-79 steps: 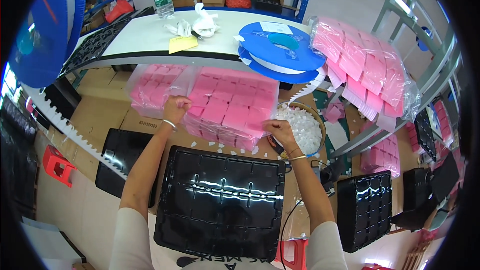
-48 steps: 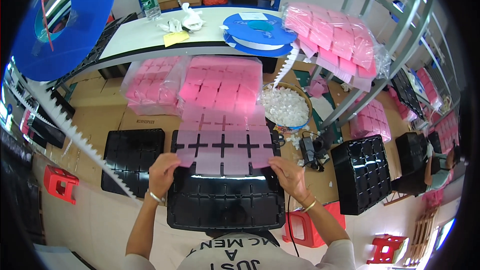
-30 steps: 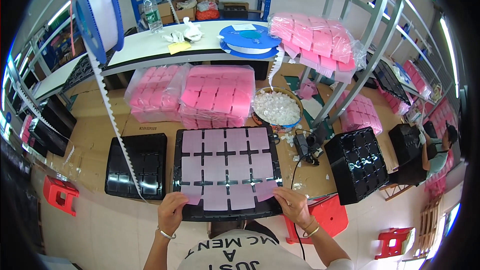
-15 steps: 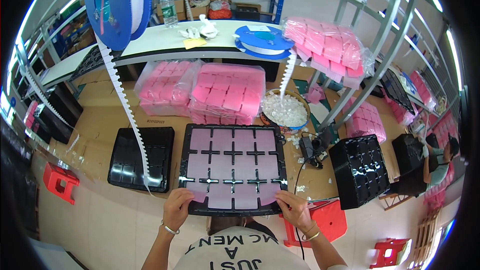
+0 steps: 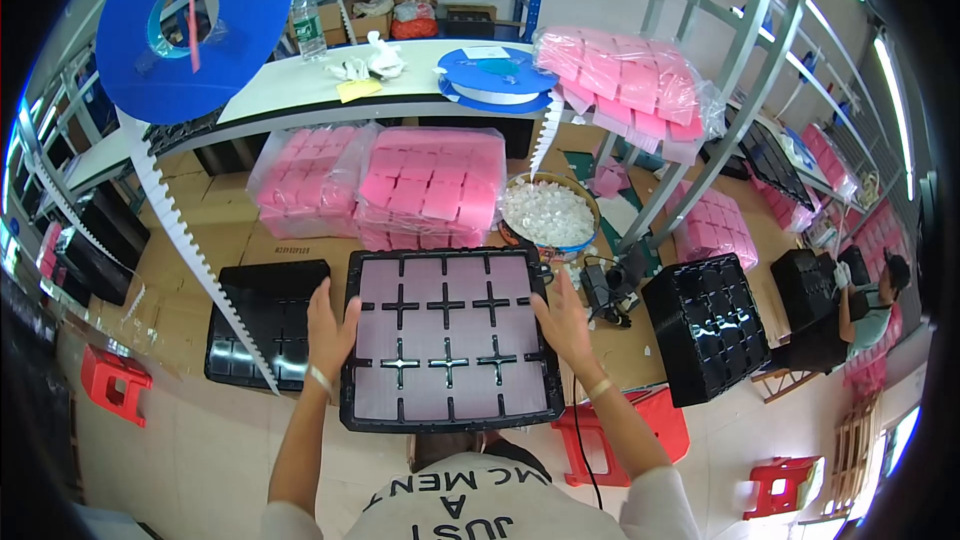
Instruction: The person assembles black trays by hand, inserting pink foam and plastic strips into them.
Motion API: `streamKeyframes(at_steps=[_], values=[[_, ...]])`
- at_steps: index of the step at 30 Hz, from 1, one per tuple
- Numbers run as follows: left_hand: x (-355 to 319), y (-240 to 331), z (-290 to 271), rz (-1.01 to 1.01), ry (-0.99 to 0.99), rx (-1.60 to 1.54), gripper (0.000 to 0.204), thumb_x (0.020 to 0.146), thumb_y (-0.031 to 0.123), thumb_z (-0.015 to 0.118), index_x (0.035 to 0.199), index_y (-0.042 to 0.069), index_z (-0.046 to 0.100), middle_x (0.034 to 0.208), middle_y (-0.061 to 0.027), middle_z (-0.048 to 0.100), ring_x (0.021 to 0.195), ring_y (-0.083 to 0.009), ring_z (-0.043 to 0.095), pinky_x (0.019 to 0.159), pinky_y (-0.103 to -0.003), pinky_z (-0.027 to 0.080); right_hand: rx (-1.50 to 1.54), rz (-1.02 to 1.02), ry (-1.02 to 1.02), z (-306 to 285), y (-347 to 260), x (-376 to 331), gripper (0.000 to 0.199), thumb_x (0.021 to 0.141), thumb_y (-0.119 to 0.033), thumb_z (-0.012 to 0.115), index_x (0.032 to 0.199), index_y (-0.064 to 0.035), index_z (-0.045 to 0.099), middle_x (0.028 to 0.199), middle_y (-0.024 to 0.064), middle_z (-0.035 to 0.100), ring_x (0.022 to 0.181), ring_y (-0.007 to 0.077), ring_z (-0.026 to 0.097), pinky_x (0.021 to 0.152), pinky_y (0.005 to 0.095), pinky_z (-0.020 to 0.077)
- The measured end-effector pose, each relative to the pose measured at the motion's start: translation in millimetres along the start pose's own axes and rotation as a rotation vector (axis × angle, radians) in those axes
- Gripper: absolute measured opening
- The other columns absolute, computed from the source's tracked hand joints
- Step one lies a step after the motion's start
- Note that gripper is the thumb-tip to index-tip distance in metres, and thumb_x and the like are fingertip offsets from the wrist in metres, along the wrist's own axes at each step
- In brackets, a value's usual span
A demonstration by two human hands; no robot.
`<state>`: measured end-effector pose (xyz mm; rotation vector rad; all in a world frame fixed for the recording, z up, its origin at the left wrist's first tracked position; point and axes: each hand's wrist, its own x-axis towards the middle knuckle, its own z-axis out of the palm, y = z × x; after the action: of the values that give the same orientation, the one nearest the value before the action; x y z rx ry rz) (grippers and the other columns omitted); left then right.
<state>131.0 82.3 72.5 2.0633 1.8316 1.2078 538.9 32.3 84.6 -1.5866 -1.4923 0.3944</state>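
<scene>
A black plastic tray (image 5: 452, 424) lies before me at the table's near edge. A pale pink foam sheet (image 5: 425, 280) covers its inside, with black cross-shaped ribs showing through the slots. Along the tray's left side stands my left hand (image 5: 333, 328), open, fingers stretched out and pointing away from me. My right hand (image 5: 566, 328) is open at the right side, fingers straight and its thumb near the rim. Neither hand holds anything; whether they touch the rim, I cannot tell.
Left of the tray sit black trays (image 5: 262, 325), crossed by a hanging notched strip (image 5: 185, 240) from a blue reel (image 5: 130, 50). Bagged pink foam (image 5: 430, 180) and a bowl of clear pieces (image 5: 548, 212) stand behind. Stacked black trays (image 5: 705, 330) are right; a person works farther right.
Both hands have left the tray's near corners and moved forward along its sides, with fingers opening out. The sheet's near edge now lies flatter in the tray. My view has shifted slightly.
</scene>
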Motion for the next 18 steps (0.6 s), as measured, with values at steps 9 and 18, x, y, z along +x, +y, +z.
streamKeyframes(at_steps=[9, 18], values=[[79.0, -46.2, 83.3, -0.288, -0.349, -0.043, 0.102, 0.081, 0.068, 0.068, 0.144, -0.008, 0.040, 0.125, -0.0310, 0.062, 0.120, -0.0447, 0.060, 0.104, -0.043, 0.046, -0.117, 0.197, -0.167, 63.9, 55.9, 80.6, 0.114, 0.081, -0.057, 0.075, 0.146, 0.0203, 0.023, 0.139, 0.0408, 0.046, 0.128, 0.0477, 0.052, 0.107, 0.0449, 0.0442], [83.7, -64.5, 89.6, -0.387, -0.397, -0.052, 0.085, 0.093, 0.059, 0.056, 0.146, -0.005, 0.036, 0.125, -0.0393, 0.058, 0.122, -0.0527, 0.053, 0.104, -0.048, 0.044, -0.099, 0.219, -0.045, 68.6, 62.0, 79.2, 0.066, 0.093, -0.031, 0.063, 0.142, 0.0070, 0.041, 0.118, 0.0346, 0.062, 0.109, 0.0499, 0.061, 0.096, 0.0515, 0.0485]])
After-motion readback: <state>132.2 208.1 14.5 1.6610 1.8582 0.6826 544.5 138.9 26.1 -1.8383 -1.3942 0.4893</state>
